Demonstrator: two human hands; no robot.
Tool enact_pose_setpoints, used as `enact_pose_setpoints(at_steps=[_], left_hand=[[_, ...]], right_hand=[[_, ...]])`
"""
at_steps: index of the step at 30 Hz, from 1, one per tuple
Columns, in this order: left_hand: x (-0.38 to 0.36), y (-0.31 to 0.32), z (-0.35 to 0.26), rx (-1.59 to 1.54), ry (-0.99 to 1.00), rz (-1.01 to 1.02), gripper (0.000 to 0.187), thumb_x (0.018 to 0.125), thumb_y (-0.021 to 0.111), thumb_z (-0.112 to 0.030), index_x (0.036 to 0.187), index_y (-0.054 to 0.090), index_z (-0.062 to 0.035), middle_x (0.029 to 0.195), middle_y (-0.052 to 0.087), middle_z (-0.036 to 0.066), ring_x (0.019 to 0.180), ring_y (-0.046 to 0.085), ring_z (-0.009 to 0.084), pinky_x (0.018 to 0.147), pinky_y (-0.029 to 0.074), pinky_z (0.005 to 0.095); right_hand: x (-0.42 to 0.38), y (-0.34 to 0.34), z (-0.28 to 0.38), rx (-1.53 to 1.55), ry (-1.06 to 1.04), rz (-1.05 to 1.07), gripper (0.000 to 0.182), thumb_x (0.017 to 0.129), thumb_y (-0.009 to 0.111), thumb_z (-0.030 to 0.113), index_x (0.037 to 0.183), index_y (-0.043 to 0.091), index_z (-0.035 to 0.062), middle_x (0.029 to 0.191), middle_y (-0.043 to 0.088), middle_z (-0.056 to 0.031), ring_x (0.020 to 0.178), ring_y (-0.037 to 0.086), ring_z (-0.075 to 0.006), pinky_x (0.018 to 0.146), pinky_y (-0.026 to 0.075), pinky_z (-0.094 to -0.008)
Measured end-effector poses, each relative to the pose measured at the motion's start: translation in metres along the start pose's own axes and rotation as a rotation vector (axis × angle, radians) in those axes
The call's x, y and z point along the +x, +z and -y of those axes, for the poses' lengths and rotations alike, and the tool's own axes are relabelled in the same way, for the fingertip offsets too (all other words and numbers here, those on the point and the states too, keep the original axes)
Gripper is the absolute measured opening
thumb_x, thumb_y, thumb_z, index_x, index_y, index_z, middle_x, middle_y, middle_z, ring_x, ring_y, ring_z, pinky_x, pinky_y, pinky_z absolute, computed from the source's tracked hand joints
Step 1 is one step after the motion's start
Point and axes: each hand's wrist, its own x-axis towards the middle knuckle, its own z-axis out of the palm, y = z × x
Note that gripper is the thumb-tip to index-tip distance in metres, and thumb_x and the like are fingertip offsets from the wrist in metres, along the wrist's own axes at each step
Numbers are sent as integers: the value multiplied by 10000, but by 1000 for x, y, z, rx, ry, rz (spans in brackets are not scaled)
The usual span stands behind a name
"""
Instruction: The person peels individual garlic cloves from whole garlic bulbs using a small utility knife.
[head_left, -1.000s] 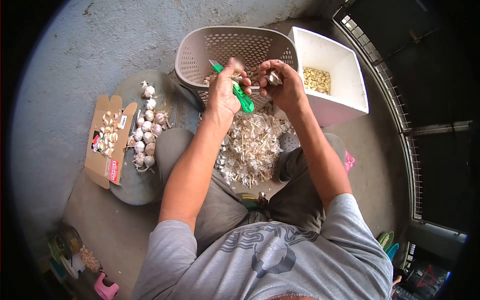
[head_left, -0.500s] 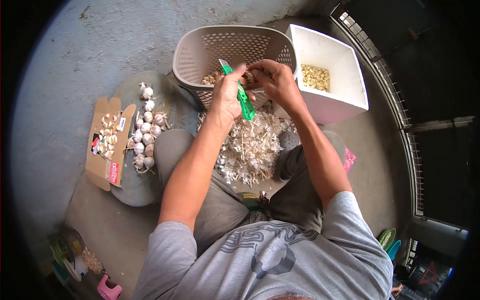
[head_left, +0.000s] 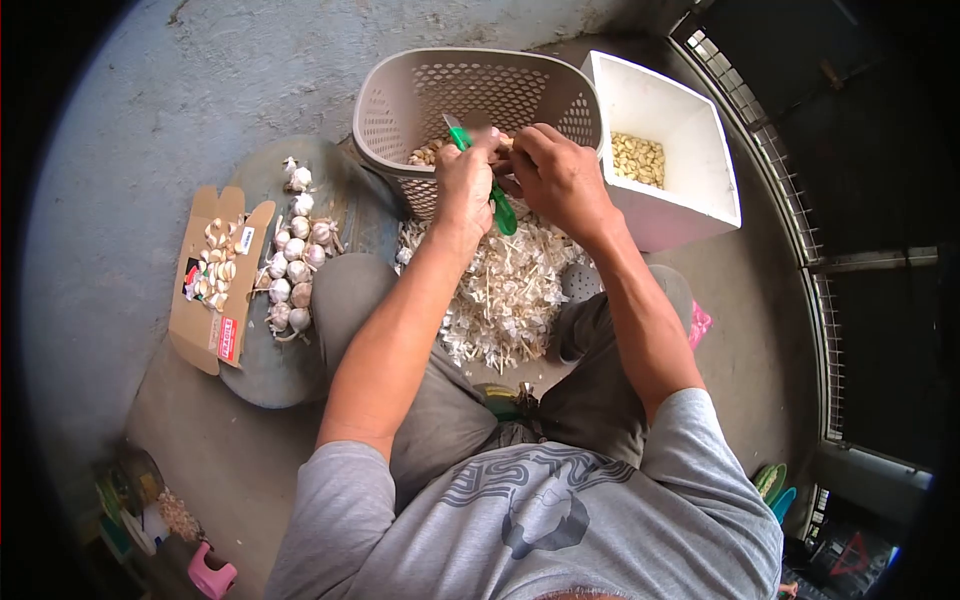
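Note:
My left hand (head_left: 463, 188) is closed around a green utility knife (head_left: 505, 214), its blade pointing up and away from me. Close against it, my right hand (head_left: 562, 182) has its fingers bent in a pinch; whatever lies at the fingertips is hidden. Both hands are over the near rim of a beige perforated basket (head_left: 378, 128). Unpeeled garlic cloves (head_left: 426, 154) lie inside that basket. On the floor below my hands spreads a heap of papery garlic skins and stalks (head_left: 500, 300).
A white foam box (head_left: 685, 205) with peeled garlic cloves (head_left: 637, 160) stands right of the basket. To the left, garlic bulbs (head_left: 298, 270) and a cardboard piece (head_left: 200, 335) holding loose cloves (head_left: 215, 275) rest on a round grey surface (head_left: 262, 388). A barred gate (head_left: 775, 160) is at the right.
My right hand has turned so its back faces up more, its fingers nearer the left hand. The knife stays in my left hand. The view has shifted slightly.

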Motion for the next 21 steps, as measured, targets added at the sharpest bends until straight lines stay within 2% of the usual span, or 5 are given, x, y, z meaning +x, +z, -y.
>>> enact_pose_setpoints(at_steps=[3,7,10,14,21], left_hand=[[-4,-3,-17,-39,-76,-8,212,996,608,-194,1010,630,16,906,700,194,756,735,273,474,552,323],[-5,-5,-22,-2,-100,65,254,996,602,-219,1028,608,33,919,698,218,819,752,303,419,540,299],[-5,-4,-24,46,-112,111,275,994,605,-232,1045,626,37,906,699,220,812,752,284,388,522,278],[-10,4,-20,199,-93,104,243,989,610,-220,1031,656,16,901,708,167,715,719,215,372,510,297],[-1,-2,-7,229,-38,168,263,1024,558,-248,1060,637,0,922,681,108,691,714,219,345,490,326]], right_hand=[[-1,-16,-7,196,104,274,115,823,693,105,846,650,0,892,705,-145,847,688,-375,728,568,-457],[-12,-23,-26,73,-41,524,146,820,652,61,941,702,-5,880,708,-187,835,707,-334,721,549,-426],[-4,-34,-26,119,301,510,193,845,701,71,1018,715,-15,882,709,-161,795,676,-229,753,525,-362],[-3,-22,-18,330,322,210,285,876,746,105,1132,676,1,860,707,-118,816,659,-178,763,527,-352],[6,0,-27,64,-113,117,213,910,692,185,1046,675,22,970,722,-175,899,708,-370,758,556,-471]])
